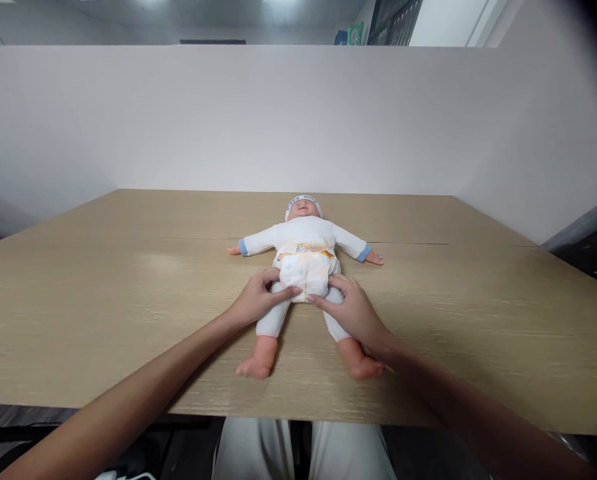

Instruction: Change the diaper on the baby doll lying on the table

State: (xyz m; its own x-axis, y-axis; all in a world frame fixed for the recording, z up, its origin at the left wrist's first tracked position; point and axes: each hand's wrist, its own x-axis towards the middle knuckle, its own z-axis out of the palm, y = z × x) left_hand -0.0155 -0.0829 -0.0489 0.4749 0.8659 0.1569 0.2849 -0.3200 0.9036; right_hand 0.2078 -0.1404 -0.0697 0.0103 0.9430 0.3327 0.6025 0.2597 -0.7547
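Observation:
A baby doll (305, 230) in a white suit with blue cuffs lies face up on the table, arms spread and feet toward me. Around its hips, over the suit, is a white diaper (305, 272) with an orange printed band at the waist. My left hand (264, 293) grips the diaper's lower edge by the leg on the left, thumb on the front and fingers at the side. On the opposite leg edge, my right hand (351, 307) holds the diaper in the same way. Parts of both hands' fingers are hidden behind the diaper and the legs.
The wooden table (128, 300) has a seam running across it behind the doll's arms. A white partition (278, 120) rises at its far edge. My legs (303, 450) are under the front edge. Something dark (591, 240) stands at the right.

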